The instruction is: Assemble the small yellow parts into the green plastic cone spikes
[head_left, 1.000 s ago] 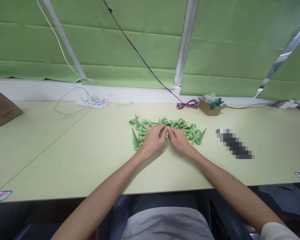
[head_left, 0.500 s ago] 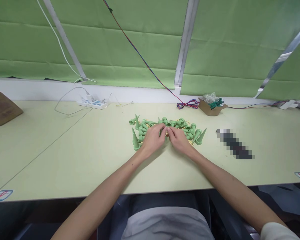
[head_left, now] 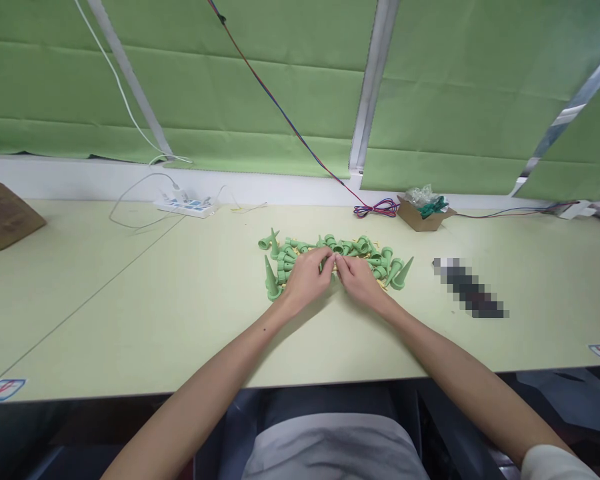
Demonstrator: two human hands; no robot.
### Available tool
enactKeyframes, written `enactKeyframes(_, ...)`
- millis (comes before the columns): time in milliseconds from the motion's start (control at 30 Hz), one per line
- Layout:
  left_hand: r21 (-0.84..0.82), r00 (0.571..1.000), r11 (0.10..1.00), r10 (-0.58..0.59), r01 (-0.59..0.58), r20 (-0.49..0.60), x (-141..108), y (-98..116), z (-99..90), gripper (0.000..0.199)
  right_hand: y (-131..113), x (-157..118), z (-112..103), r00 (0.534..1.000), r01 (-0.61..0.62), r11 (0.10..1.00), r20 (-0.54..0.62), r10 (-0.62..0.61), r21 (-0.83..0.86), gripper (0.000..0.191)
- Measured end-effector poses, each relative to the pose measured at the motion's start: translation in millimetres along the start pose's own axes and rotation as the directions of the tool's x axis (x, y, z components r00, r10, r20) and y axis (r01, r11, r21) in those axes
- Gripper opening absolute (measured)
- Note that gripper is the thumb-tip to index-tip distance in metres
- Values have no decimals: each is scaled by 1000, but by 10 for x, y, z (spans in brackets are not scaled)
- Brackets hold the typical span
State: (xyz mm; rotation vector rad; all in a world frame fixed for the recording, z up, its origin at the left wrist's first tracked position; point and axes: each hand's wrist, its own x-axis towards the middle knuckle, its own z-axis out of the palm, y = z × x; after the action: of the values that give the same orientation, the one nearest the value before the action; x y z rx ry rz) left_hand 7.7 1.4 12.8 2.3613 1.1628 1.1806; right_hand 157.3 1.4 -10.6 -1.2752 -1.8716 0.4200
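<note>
My left hand (head_left: 310, 272) and my right hand (head_left: 356, 275) meet at the near side of a pile of green plastic cones (head_left: 285, 257). The fingers of both are pinched together, thumbs and fingertips touching. Whatever they pinch is too small and too covered to make out. Small yellow pieces lie among the cones and show at the pile's edges. One cone (head_left: 270, 277) stands upright left of my left hand. Another cone (head_left: 403, 275) leans at the pile's right end, beyond my right hand.
A small cardboard box (head_left: 423, 219) with clear and green plastic stands at the back, beside a coiled red and blue cable (head_left: 377, 209). Back left are a white power strip (head_left: 193, 208) and a brown bag (head_left: 7, 217). A blurred dark object (head_left: 473, 291) lies right.
</note>
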Motion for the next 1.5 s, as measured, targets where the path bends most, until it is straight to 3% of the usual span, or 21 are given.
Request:
enactKeyframes(1067,37,1000,999,-20,20,-2,-2,-20,0,23,-2,-14,2,1000,12,998,6,-13,54,43)
enactKeyframes(1500,10,1000,1000,0,0,23,2,-7,3,27,17,8,5,1000,11,999,-10,-11,-30,48)
